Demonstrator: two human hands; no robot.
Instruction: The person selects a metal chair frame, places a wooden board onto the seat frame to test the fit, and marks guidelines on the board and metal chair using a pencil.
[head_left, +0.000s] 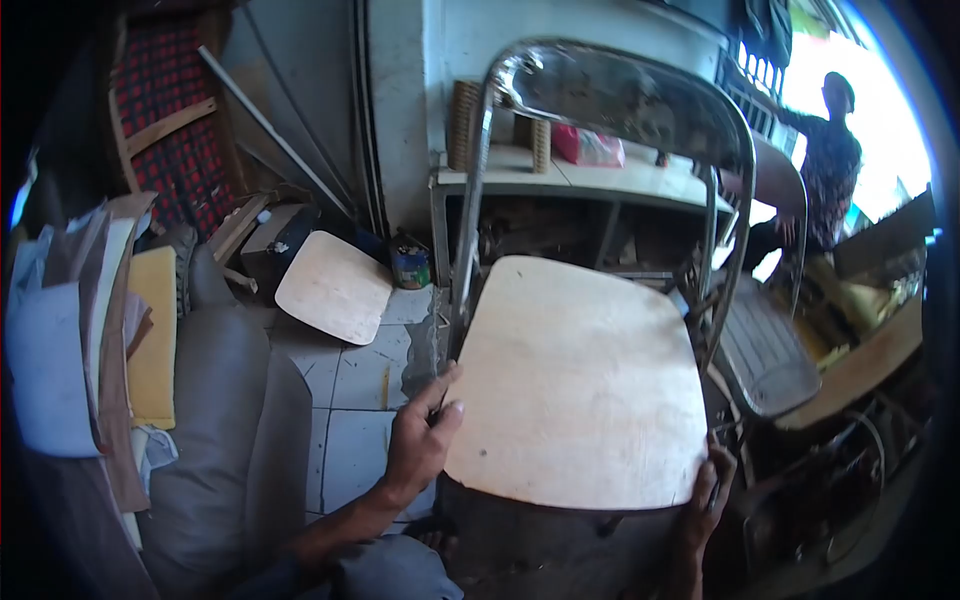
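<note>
A pale wooden seat board (580, 390) with rounded corners lies in front of me within a metal chair frame (478, 190). The frame's tubing and shiny backrest rise behind the board. At the board's left edge, my left hand (420, 440) is closed, with thumb and index finger against the side. My right hand (710, 490) grips the lower right edge, its fingers bent and partly hidden. Below the board, the way it sits on the frame cannot be seen.
A second wooden seat board (335, 288) lies on the tiled floor near a small can (410, 262). Grey upholstery (215, 400) and stacked padding (60, 360) crowd the left. Another chair (765, 350) stands right; a person (830, 165) is beyond it. A white shelf (590, 185) stands behind.
</note>
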